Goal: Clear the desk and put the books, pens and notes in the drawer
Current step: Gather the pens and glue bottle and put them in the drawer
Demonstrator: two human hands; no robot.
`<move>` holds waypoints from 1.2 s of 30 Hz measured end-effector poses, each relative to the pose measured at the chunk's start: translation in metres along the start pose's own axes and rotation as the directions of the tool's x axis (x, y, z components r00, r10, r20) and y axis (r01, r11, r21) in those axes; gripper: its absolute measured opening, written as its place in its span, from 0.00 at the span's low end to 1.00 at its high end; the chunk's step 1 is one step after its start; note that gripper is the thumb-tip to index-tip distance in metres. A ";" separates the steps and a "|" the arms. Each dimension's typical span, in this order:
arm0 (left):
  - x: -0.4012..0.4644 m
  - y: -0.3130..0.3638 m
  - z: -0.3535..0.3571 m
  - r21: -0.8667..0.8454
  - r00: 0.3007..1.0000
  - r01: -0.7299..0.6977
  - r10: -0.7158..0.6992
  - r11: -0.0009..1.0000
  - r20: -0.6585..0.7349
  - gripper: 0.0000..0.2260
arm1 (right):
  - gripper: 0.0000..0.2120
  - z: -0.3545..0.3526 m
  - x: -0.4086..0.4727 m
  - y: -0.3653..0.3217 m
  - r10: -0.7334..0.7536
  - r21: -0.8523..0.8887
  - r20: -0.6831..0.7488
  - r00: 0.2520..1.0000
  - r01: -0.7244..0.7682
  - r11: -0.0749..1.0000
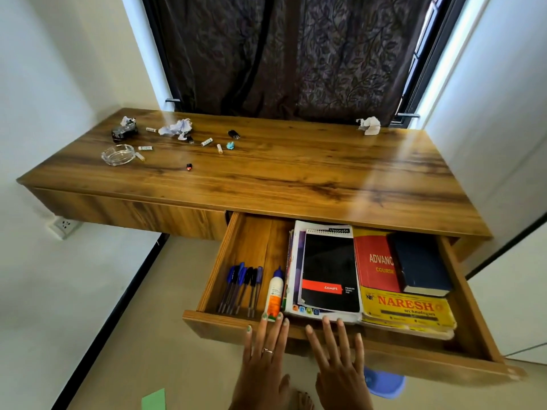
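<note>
The drawer (207, 279) stands pulled out under the desk (296, 173). Both hands lie flat with straight fingers on its near front edge, left hand (266, 347) beside right hand (337, 356), gripping nothing. Inside, pens (241, 287) lie at the left, a glue bottle (275, 294) just right of them, then a spiral pad (328, 270) on notebooks, and books (405, 279) at the right. On the far left of the desk sit crumpled paper (176, 128) and an ashtray (117, 154)

Wooden desk (296, 173), crumpled papers (177, 128), glass ashtray (117, 154), scattered batteries (206, 141) on top
</note>
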State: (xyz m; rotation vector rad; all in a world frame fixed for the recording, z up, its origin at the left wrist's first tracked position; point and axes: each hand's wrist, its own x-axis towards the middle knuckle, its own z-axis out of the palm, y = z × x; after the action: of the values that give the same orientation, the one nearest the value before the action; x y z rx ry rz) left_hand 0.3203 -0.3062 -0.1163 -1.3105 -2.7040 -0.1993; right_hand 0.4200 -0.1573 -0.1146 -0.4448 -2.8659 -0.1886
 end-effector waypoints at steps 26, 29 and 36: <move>0.189 -0.003 -0.002 0.072 0.964 0.227 -0.235 0.971 0.124 0.51 | 0.49 0.026 0.170 0.095 -0.196 0.148 0.108 0.975 0.179 0.973; 0.207 -0.003 0.005 0.092 0.962 0.249 -0.257 0.964 0.089 0.48 | 0.51 0.032 0.186 0.103 -0.212 0.113 0.117 0.970 0.200 0.973; 0.234 -0.012 0.008 0.237 0.985 0.129 -0.153 0.963 0.084 0.40 | 0.53 0.043 0.217 0.122 -0.179 -0.113 0.198 0.964 0.204 0.972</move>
State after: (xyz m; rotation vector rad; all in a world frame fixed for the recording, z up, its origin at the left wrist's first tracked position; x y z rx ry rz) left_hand 0.1661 -0.1320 -0.0840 -1.0918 -2.8027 0.1696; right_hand 0.2476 0.0262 -0.0911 -0.2161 -3.0936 -0.3926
